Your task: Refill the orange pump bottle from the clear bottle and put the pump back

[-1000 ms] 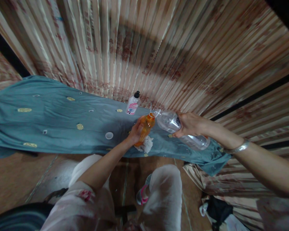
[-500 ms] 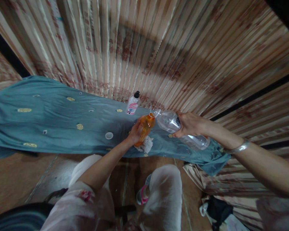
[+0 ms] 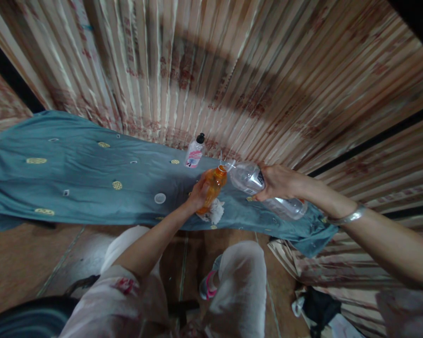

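My left hand (image 3: 199, 193) is wrapped round an orange see-through bottle (image 3: 215, 185), which leans a little to the right with its mouth uncapped. My right hand (image 3: 277, 182) grips a large clear plastic bottle (image 3: 246, 177) tipped over toward the left. The clear bottle's neck is right by the orange bottle's mouth; I cannot tell whether they touch. Below the orange bottle lies a crumpled white cloth or tissue (image 3: 216, 212). Behind it stands a clear bottle with a pink label and black cap (image 3: 194, 152). A small round white lid (image 3: 160, 198) lies to the left.
A long narrow table under a blue-green cloth (image 3: 81, 173) with yellow pineapple prints runs across the view. Pleated curtains (image 3: 204, 70) hang right behind it. A dark chair edge (image 3: 28, 314) shows at lower left, and a black bag or cloth (image 3: 320, 307) lies on the floor at lower right.
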`<state>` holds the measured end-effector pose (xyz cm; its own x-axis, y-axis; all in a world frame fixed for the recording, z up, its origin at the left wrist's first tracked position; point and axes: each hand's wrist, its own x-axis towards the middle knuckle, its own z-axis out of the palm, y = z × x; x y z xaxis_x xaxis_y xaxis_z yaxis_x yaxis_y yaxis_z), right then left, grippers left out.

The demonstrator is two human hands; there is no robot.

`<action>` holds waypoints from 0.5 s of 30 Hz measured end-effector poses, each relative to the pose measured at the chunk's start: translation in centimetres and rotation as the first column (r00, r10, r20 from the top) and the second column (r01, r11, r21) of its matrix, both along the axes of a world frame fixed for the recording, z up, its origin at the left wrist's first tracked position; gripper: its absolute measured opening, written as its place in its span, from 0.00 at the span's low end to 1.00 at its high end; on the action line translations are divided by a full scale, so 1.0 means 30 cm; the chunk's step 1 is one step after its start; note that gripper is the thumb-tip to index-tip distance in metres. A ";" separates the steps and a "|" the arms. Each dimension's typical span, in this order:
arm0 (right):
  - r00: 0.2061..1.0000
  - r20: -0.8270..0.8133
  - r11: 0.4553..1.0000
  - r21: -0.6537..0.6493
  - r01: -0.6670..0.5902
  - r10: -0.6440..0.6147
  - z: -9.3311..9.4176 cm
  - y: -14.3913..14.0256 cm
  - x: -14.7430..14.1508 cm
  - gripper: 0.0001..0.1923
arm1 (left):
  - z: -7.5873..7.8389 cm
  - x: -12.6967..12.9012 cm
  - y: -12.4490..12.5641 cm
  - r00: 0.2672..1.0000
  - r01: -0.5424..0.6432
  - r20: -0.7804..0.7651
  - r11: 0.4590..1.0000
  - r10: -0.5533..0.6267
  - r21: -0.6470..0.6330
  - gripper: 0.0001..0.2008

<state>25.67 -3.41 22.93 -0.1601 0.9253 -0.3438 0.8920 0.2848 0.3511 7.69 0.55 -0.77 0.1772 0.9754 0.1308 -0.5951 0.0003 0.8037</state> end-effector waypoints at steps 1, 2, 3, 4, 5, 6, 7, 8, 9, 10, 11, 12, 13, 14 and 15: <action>1.000 0.001 1.000 0.003 -0.004 0.004 -0.001 0.000 0.001 0.39 | -0.002 0.003 0.002 1.000 0.002 0.000 1.000 -0.002 0.001 0.33; 1.000 0.004 1.000 0.004 -0.006 0.006 -0.001 0.000 0.000 0.39 | -0.005 0.005 0.004 1.000 0.001 -0.003 1.000 -0.001 0.006 0.33; 1.000 0.009 1.000 0.004 -0.007 0.007 -0.001 0.000 -0.001 0.40 | -0.009 0.008 0.006 1.000 -0.003 -0.012 1.000 0.003 0.011 0.33; 1.000 0.014 1.000 0.004 -0.003 0.003 0.000 -0.001 -0.002 0.40 | -0.014 0.009 0.009 1.000 -0.008 -0.023 1.000 0.008 0.016 0.33; 1.000 0.017 1.000 0.002 0.002 -0.002 0.001 -0.001 -0.004 0.41 | -0.019 0.010 0.012 0.999 -0.016 -0.035 1.000 0.017 0.024 0.33; 1.000 0.017 1.000 0.000 0.006 -0.006 0.003 -0.002 -0.006 0.42 | -0.024 0.011 0.015 0.999 -0.025 -0.047 0.999 0.027 0.038 0.33; 1.000 0.015 1.000 -0.003 0.011 -0.011 0.004 -0.003 -0.008 0.42 | -0.028 0.010 0.018 0.998 -0.031 -0.058 0.998 0.034 0.058 0.33; 1.000 0.012 1.000 -0.007 0.013 -0.013 0.005 -0.003 -0.010 0.43 | -0.031 0.009 0.020 0.997 -0.033 -0.064 0.996 0.038 0.080 0.34; 1.000 0.009 1.000 -0.011 0.014 -0.014 0.007 -0.003 -0.011 0.43 | -0.033 0.008 0.021 0.997 -0.031 -0.067 0.995 0.038 0.099 0.35; 1.000 0.008 1.000 -0.015 0.013 -0.013 0.008 -0.004 -0.012 0.44 | -0.033 0.007 0.021 0.997 -0.030 -0.066 0.993 0.037 0.113 0.36; 1.000 0.012 1.000 -0.016 0.012 -0.012 0.008 -0.004 -0.012 0.44 | -0.033 0.006 0.020 0.997 -0.031 -0.063 0.992 0.039 0.122 0.37; 1.000 0.017 1.000 -0.017 0.012 -0.011 0.009 -0.003 -0.011 0.44 | -0.031 0.006 0.018 0.998 -0.033 -0.056 0.992 0.041 0.125 0.37; 1.000 0.020 1.000 -0.017 0.010 -0.009 0.009 -0.003 -0.011 0.44 | -0.029 0.007 0.016 0.998 -0.033 -0.046 0.992 0.039 0.123 0.37; 1.000 0.020 1.000 -0.018 0.008 -0.008 0.008 -0.003 -0.010 0.44 | -0.027 0.007 0.014 0.999 -0.028 -0.032 0.993 0.032 0.115 0.36; 1.000 0.019 1.000 -0.019 0.008 -0.008 0.008 -0.002 -0.009 0.43 | -0.025 0.009 0.012 1.000 -0.018 -0.015 0.995 0.020 0.103 0.35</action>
<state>25.39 -3.48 23.17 -0.1458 0.9199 -0.3640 0.8876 0.2841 0.3625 7.95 0.89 -1.50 0.1619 0.9601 0.2281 -0.5813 -0.0940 0.8083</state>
